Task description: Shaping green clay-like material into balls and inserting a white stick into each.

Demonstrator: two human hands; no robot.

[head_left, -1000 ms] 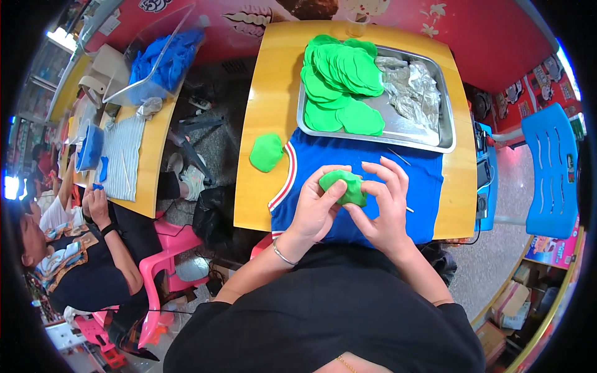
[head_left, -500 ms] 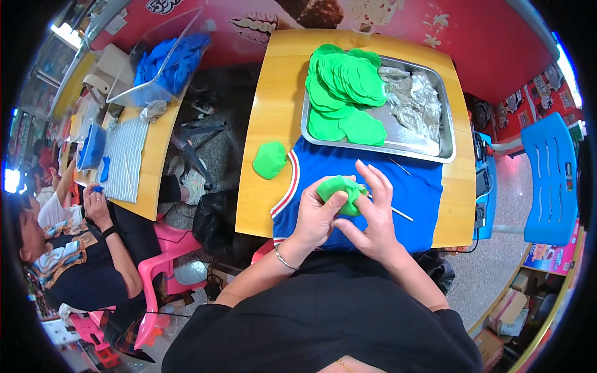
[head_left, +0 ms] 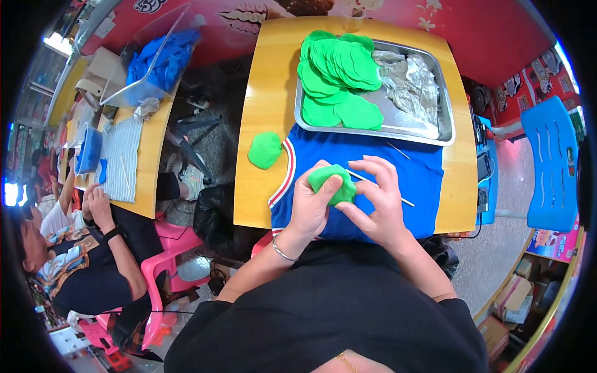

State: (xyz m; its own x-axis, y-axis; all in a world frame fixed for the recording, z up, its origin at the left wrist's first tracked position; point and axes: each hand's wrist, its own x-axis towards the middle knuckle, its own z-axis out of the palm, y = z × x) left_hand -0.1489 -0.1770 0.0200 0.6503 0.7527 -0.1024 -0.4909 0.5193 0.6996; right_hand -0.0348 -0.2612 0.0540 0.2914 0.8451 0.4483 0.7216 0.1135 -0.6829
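My left hand holds a soft green piece with its thumb pressed on top. My right hand has thumb and forefinger at that piece's right and lower edge, other fingers curled above it. Both hands are over a blue sleeveless garment with red-and-white trim, on which lie a pale stick and a thinner rod. A loose flat green piece lies at the left. Behind is a metal tray with stacked green pieces and crumpled clear plastic.
The yellow table has a clear cup at the back. A co-worker works at the left table near a blue-filled bin; others sit beyond. A blue chair and electronic devices stand at the right.
The green piece and my left hand have shifted slightly left, and the piece is turned. My right hand's fingers have moved around it, leaving more of the pale stick showing.
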